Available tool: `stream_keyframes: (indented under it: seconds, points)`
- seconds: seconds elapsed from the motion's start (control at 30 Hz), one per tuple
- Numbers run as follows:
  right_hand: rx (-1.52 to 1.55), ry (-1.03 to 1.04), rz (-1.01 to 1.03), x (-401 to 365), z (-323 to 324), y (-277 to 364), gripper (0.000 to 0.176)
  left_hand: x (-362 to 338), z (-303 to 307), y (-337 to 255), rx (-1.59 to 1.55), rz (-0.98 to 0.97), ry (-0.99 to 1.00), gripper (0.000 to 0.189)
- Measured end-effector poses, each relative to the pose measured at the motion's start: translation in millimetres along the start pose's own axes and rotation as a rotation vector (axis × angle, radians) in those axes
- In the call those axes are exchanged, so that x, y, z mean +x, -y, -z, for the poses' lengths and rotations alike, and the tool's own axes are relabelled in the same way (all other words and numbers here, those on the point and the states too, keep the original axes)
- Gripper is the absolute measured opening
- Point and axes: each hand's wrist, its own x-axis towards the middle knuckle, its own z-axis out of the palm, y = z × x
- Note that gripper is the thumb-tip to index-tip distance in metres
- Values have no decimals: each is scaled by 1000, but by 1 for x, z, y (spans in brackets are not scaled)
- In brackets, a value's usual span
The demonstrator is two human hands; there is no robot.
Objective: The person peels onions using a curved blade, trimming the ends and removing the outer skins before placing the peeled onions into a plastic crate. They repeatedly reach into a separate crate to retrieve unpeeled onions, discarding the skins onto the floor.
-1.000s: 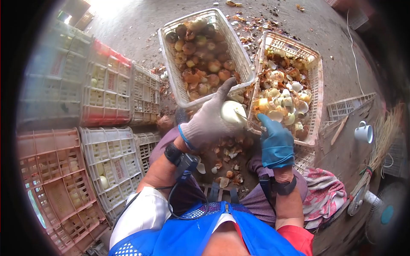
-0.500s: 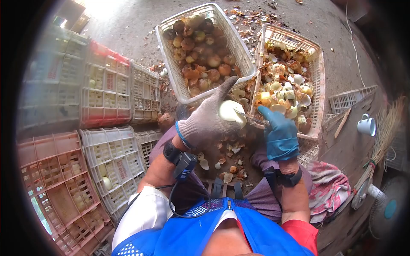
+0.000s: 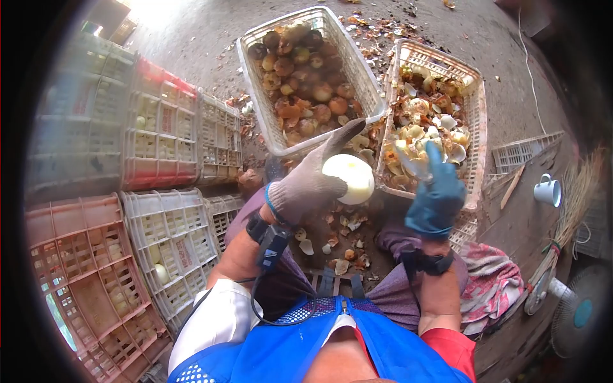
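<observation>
My left hand (image 3: 305, 186), in a grey knit glove, grips a peeled white onion (image 3: 351, 179) above my lap. My right hand (image 3: 437, 201), in a blue glove, is raised to the right of the onion and apart from it, at the near edge of the peel basket (image 3: 479, 127). It is closed around a thin knife, with a pale piece of peel (image 3: 414, 166) at its fingertips. The blade itself is hard to make out.
A white basket (image 3: 251, 80) of brown unpeeled onions stands ahead, beside the peel basket. Stacked plastic crates (image 3: 166, 236) line my left. Peel scraps (image 3: 338, 246) litter the ground between my knees. At the right are a white mug (image 3: 548, 190), broom (image 3: 571, 204), cloth (image 3: 491, 284) and fan (image 3: 575, 316).
My right hand has pulled the knife off the onion and swung right and up toward the peel basket. The left hand has turned the onion slightly, so more of its white face shows.
</observation>
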Motion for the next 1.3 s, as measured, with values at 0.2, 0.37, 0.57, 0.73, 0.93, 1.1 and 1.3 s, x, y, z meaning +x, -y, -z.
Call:
stream_keyframes:
  seconds: [0.2, 0.37, 0.57, 0.73, 0.93, 1.1, 1.3]
  points:
    - [577, 232, 60, 4, -2, -4, 49, -5, 10, -4, 173, -34, -28, 110]
    - [491, 387, 136, 5, 8, 3, 41, -10, 12, -6, 306, -73, 23, 117]
    - [299, 380, 172, 2, 6, -2, 45, -13, 5, -8, 574, -95, 19, 112]
    - [-4, 73, 132, 3, -2, 4, 52, -15, 1, 16, -191, 70, 21, 121]
    - [1135, 146, -569, -3, -17, -19, 38, -28, -5, 18, -868, 39, -36, 106]
    - [1058, 201, -549, -7, 3, 0, 28, -49, -23, 9, -1320, -4, -218, 80]
    - [1029, 217, -474, -10, 0, 0, 28, -79, -28, 26, -1283, -68, -365, 82]
